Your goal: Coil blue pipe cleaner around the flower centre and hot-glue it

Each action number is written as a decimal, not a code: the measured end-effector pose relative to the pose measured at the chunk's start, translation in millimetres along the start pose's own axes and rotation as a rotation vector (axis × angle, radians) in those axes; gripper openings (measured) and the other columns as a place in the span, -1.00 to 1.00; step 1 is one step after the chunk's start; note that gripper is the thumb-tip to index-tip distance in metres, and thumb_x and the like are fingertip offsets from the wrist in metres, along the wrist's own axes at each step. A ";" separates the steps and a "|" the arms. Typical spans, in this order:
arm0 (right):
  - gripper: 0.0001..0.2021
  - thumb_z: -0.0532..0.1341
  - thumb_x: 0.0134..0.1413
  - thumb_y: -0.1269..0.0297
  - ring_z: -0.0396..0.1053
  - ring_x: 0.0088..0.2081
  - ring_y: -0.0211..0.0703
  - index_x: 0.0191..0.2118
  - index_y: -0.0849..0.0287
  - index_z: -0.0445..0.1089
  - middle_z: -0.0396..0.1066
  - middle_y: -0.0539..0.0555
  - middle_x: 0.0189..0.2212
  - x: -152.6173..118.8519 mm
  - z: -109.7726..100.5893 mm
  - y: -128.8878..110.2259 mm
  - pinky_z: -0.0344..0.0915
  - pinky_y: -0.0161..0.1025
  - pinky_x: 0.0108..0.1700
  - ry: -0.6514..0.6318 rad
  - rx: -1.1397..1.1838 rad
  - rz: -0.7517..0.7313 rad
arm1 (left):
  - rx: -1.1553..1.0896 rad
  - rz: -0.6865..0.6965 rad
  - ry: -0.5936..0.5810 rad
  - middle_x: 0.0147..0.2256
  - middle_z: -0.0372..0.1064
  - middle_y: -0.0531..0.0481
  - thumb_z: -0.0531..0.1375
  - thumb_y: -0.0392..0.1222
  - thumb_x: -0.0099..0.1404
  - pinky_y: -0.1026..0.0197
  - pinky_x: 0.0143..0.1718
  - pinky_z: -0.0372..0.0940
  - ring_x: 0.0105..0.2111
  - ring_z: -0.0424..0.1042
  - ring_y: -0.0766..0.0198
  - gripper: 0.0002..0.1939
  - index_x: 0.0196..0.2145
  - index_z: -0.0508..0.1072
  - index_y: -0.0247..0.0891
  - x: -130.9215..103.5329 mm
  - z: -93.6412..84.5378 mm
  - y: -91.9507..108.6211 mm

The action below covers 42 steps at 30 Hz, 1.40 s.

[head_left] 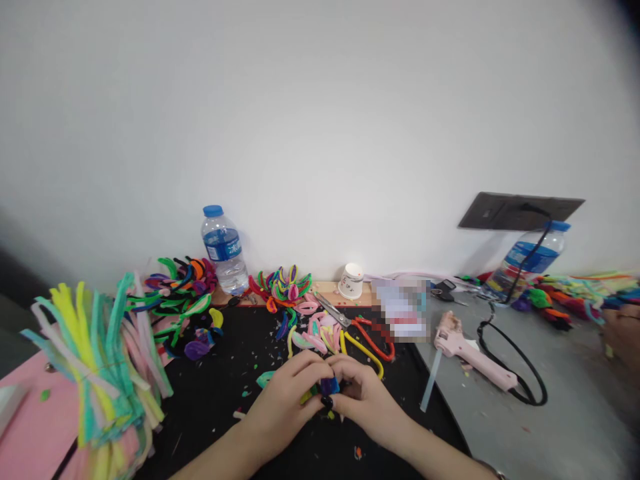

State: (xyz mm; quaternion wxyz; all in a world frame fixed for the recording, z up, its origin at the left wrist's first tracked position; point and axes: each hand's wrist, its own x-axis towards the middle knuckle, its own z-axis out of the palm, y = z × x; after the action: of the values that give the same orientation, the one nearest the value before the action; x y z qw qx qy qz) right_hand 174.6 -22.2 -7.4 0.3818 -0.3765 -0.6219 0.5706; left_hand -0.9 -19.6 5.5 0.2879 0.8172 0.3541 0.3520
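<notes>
My left hand (290,390) and my right hand (367,400) meet over the black mat (210,407). Both are closed, fingertips together, on a blue and purple pipe cleaner piece (329,386); much of it is hidden by the fingers. A bit of yellow-green shows beside my left fingers. Just beyond the hands lie bent pastel pipe cleaner loops (315,333) and a long yellow pipe cleaner (363,352). Scissors (367,330) with red handles rest to the right of the loops, their blades pointing toward the wall.
At left, a bundle of straight pipe cleaners (103,373) lies over a pink surface (35,433). Against the wall stand a water bottle (223,250), a paper cup (351,281) and another bottle (530,260). A corded pink glue gun (475,357) lies right, beyond which a co-worker's hand (623,340) shows.
</notes>
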 end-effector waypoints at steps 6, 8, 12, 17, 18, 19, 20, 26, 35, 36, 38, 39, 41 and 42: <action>-0.84 0.31 -0.09 0.27 0.31 -0.26 -0.19 -0.45 0.23 0.36 0.27 0.10 -0.18 1.2 -0.6 -0.2 0.29 -0.38 -0.42 -0.009 -0.026 0.031 | 0.001 0.003 -0.011 -0.29 0.33 0.01 0.06 -0.59 0.05 0.28 -0.20 0.27 -0.26 0.34 0.29 -0.64 -0.29 0.38 -0.20 0.7 -0.6 0.3; -0.86 0.30 -0.09 0.28 0.31 -0.26 -0.20 -0.44 0.23 0.37 0.27 0.09 -0.18 1.5 -0.9 -0.1 0.29 -0.39 -0.43 -0.009 -0.028 0.032 | -0.018 0.001 -0.012 -0.28 0.32 0.02 0.06 -0.60 0.05 0.30 -0.19 0.27 -0.25 0.34 0.30 -0.63 -0.29 0.38 -0.20 0.4 -0.5 -0.2; -0.85 0.30 -0.08 0.30 0.30 -0.28 -0.21 -0.45 0.23 0.34 0.27 0.09 -0.20 1.5 -1.2 0.5 0.28 -0.39 -0.43 -0.014 -0.025 0.029 | -0.061 -0.031 -0.027 -0.28 0.30 0.03 0.07 -0.62 0.03 0.32 -0.19 0.24 -0.25 0.33 0.32 -0.63 -0.30 0.37 -0.21 -0.1 -0.7 0.1; -0.83 0.30 -0.07 0.26 0.30 -0.29 -0.21 -0.45 0.24 0.35 0.26 0.09 -0.21 0.9 -0.9 -1.2 0.28 -0.38 -0.43 -0.021 -0.039 0.027 | -0.083 -0.047 -0.027 -0.29 0.28 0.04 0.10 -0.58 0.07 0.31 -0.19 0.24 -0.25 0.32 0.32 -0.68 -0.32 0.37 -0.20 0.0 -0.6 -0.1; -0.84 0.30 -0.06 0.25 0.31 -0.28 -0.21 -0.43 0.24 0.37 0.26 0.09 -0.21 1.0 -0.8 -1.6 0.28 -0.38 -0.42 -0.024 -0.044 0.026 | -0.083 -0.046 -0.025 -0.29 0.28 0.04 0.11 -0.57 0.08 0.30 -0.19 0.24 -0.25 0.32 0.32 -0.69 -0.32 0.37 -0.20 0.1 -0.5 -0.3; -0.83 0.30 -0.06 0.24 0.31 -0.27 -0.20 -0.42 0.24 0.38 0.26 0.09 -0.21 1.0 -0.9 -1.8 0.29 -0.37 -0.41 -0.027 -0.046 0.021 | -0.083 -0.044 -0.022 -0.29 0.28 0.04 0.11 -0.56 0.09 0.30 -0.19 0.25 -0.26 0.32 0.31 -0.71 -0.32 0.37 -0.20 0.3 -0.4 -0.6; -0.83 0.30 -0.06 0.23 0.31 -0.26 -0.19 -0.41 0.24 0.39 0.27 0.09 -0.21 1.1 -1.0 -1.8 0.29 -0.36 -0.40 -0.030 -0.045 0.013 | -0.083 -0.042 -0.020 -0.29 0.29 0.03 0.11 -0.55 0.09 0.29 -0.20 0.25 -0.26 0.32 0.30 -0.71 -0.32 0.37 -0.20 0.5 -0.2 -0.8; -0.81 0.31 -0.08 0.20 0.30 -0.29 -0.21 -0.40 0.22 0.39 0.27 0.09 -0.22 0.4 -2.0 0.5 0.29 -0.37 -0.40 -0.037 -0.010 0.007 | -0.074 -0.050 -0.021 -0.30 0.30 0.03 0.10 -0.56 0.07 0.29 -0.22 0.26 -0.28 0.33 0.30 -0.70 -0.32 0.38 -0.21 0.7 -0.3 -0.2; -0.82 0.30 -0.06 0.20 0.29 -0.29 -0.21 -0.38 0.22 0.43 0.27 0.09 -0.22 2.1 -1.0 -5.1 0.26 -0.39 -0.43 -0.061 -0.026 0.022 | -0.066 -0.020 -0.019 -0.32 0.31 0.03 0.11 -0.56 0.08 0.32 -0.24 0.24 -0.29 0.33 0.31 -0.73 -0.36 0.38 -0.22 1.7 -3.3 1.0; -0.82 0.31 -0.07 0.20 0.28 -0.29 -0.21 -0.38 0.22 0.44 0.27 0.09 -0.22 2.3 -1.3 -5.3 0.26 -0.39 -0.43 -0.062 -0.023 0.017 | -0.066 -0.014 -0.016 -0.32 0.31 0.03 0.12 -0.55 0.08 0.32 -0.24 0.25 -0.29 0.33 0.31 -0.74 -0.36 0.38 -0.22 1.6 -3.4 0.9; -0.82 0.31 -0.07 0.21 0.28 -0.26 -0.19 -0.37 0.22 0.45 0.26 0.09 -0.22 2.5 -1.9 -4.7 0.26 -0.38 -0.40 -0.065 -0.015 0.008 | -0.063 0.001 -0.009 -0.33 0.31 0.02 0.13 -0.55 0.08 0.32 -0.25 0.25 -0.30 0.34 0.30 -0.74 -0.35 0.39 -0.22 1.4 -3.4 0.3; -0.82 0.31 -0.07 0.21 0.28 -0.26 -0.18 -0.37 0.23 0.45 0.26 0.10 -0.22 2.5 -2.3 -4.0 0.27 -0.37 -0.39 -0.068 -0.012 0.006 | -0.062 0.009 -0.005 -0.33 0.32 0.02 0.13 -0.55 0.07 0.32 -0.25 0.25 -0.30 0.34 0.30 -0.74 -0.35 0.39 -0.23 1.3 -3.3 -0.1; -0.82 0.31 -0.07 0.21 0.29 -0.25 -0.17 -0.37 0.22 0.46 0.26 0.10 -0.21 2.4 -3.1 -2.3 0.27 -0.37 -0.39 -0.068 -0.007 0.004 | -0.057 0.020 0.000 -0.33 0.33 0.01 0.14 -0.56 0.07 0.33 -0.26 0.25 -0.30 0.34 0.30 -0.73 -0.35 0.39 -0.24 1.4 -2.9 -0.8; -0.82 0.31 -0.07 0.21 0.29 -0.24 -0.17 -0.37 0.22 0.46 0.26 0.11 -0.21 2.4 -3.5 -1.4 0.27 -0.37 -0.39 -0.069 -0.004 0.004 | -0.056 0.023 0.001 -0.33 0.33 0.01 0.14 -0.57 0.07 0.33 -0.25 0.24 -0.30 0.34 0.30 -0.73 -0.35 0.39 -0.24 1.7 -2.7 -1.1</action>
State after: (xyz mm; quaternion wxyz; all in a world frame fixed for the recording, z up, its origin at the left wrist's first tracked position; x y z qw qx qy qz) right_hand 176.7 -18.7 -5.7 0.3584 -0.3585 -0.6352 0.5827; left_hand -2.6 -17.0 6.9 0.3066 0.8127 0.3346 0.3654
